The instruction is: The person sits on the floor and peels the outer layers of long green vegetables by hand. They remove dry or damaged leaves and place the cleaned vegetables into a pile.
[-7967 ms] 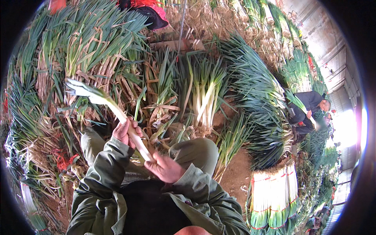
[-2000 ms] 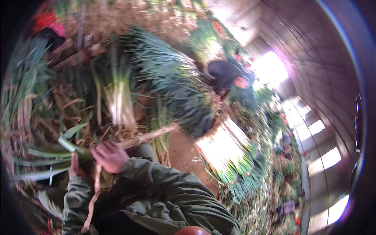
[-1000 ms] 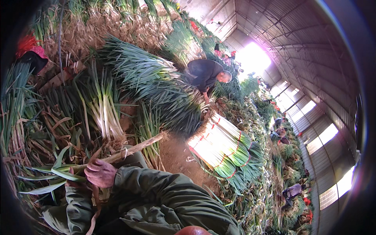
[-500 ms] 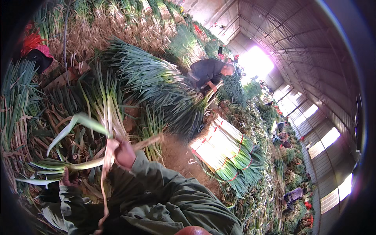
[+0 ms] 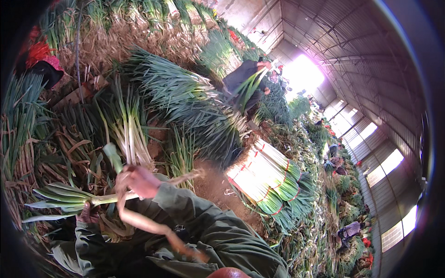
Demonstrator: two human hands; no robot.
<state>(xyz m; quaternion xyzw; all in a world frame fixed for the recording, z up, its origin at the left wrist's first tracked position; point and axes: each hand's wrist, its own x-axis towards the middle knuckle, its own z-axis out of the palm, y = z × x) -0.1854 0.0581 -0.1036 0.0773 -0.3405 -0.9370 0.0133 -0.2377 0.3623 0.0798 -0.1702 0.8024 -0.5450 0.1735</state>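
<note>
My left hand [image 5: 87, 214] is closed round a leek [image 5: 103, 199] lying across my lap, its green leaves fanned to the left and its dry, ragged root end to the right. Above the stalk my right hand [image 5: 143, 183], blurred, is closed on a peeled leaf strip [image 5: 152, 226], whose long pale tail hangs curved toward my lower right and whose green end sticks up. My dark green sleeves cover both forearms. Just beyond my hands loose leeks [image 5: 130, 134] lie among dry leaves.
A long leek pile [image 5: 181, 102] lies ahead, a co-worker [image 5: 238, 81] beside it holding up several leeks. Red-tied leek bundles [image 5: 264, 178] rest right of me on dirt [image 5: 213, 190]. A black bag [image 5: 44, 74] is at upper left. More people and piles line the shed.
My right hand has drawn the strip away from the stalk, its tail swinging right. The co-worker has lifted leeks from the pile. My view has turned right since the oldest frame.
</note>
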